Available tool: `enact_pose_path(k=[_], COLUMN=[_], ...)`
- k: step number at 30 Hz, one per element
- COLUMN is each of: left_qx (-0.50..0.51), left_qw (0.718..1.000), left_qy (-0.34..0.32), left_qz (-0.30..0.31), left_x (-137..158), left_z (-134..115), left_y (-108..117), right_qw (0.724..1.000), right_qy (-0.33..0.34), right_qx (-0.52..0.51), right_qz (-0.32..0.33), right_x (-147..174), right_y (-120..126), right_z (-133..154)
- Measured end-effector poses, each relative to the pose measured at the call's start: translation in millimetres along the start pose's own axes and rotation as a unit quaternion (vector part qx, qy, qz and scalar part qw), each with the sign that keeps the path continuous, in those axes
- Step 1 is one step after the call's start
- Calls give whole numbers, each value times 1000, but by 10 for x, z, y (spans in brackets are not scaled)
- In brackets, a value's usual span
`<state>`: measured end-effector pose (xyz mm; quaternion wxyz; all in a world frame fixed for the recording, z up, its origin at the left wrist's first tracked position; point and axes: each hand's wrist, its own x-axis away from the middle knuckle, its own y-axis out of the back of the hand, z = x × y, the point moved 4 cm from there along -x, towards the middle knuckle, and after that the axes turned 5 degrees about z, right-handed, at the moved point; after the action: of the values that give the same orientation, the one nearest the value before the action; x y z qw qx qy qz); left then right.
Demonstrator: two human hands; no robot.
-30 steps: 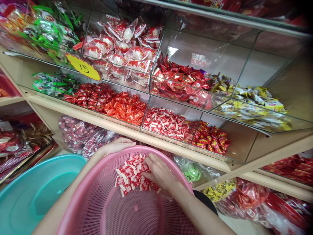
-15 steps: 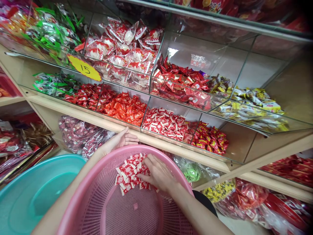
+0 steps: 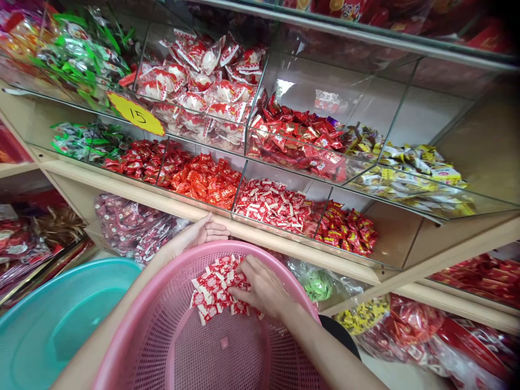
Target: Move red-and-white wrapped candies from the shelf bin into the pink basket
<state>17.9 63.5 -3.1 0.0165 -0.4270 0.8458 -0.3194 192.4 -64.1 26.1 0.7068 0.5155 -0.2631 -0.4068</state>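
A pink plastic basket (image 3: 219, 374) with perforated sides is tilted in front of me. Red-and-white wrapped candies (image 3: 211, 290) are heaped against its far inner wall. My right hand (image 3: 262, 284) reaches inside, fingers curled over the candies at the heap's right side; its fingertips are partly hidden among the wrappers. Outside the far rim, my left hand (image 3: 205, 234) lies between the basket and the shelf edge, fingers loosely extended to the right, not wrapped around the rim. My left forearm runs along the basket's left side.
Glass-fronted shelf bins hold similar red-and-white candies (image 3: 274, 206), orange-red candies (image 3: 207, 181) and green-wrapped sweets (image 3: 87, 138). A yellow price tag (image 3: 136, 114) reads 15. On the left stands a teal basin (image 3: 28, 309). Bagged sweets (image 3: 418, 325) lie under the shelf at lower right.
The view has shifted very slightly. Both hands, the basket and the candies stay in nearly the same places.
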Motion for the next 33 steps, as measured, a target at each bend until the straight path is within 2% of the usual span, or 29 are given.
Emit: enact_pose_path(k=[6, 11, 14, 18, 21, 23, 27, 33], left_qx=[41, 48, 51, 46, 43, 41, 38, 28], left_qw=[999, 999, 998, 999, 999, 999, 999, 999], left_qy=[-9, -2, 5, 4, 3, 2, -4, -3], left_qz=[20, -12, -23, -26, -24, -25, -25, -22], left_x=[38, 77, 90, 66, 28, 15, 21, 4], left_z=[-51, -78, -77, -65, -52, -48, -53, -42], left_y=[-117, -212, -239, -195, -140, -123, -137, -112], right_qw=[1000, 999, 996, 982, 972, 968, 967, 953], right_qy=[-5, 8, 17, 25, -22, -66, -121, -211], right_qx=[8, -4, 6, 27, 66, 85, 93, 102], right_qz=[-2, -41, -88, -184, -224, -226, -204, -190], right_x=[16, 32, 13, -75, -219, -348, -621, -834], right_y=[-9, 81, 366, 954, 1293, 1400, 1384, 1227], right_z=[-6, -55, -94, -284, -593, -810, -1028, -997])
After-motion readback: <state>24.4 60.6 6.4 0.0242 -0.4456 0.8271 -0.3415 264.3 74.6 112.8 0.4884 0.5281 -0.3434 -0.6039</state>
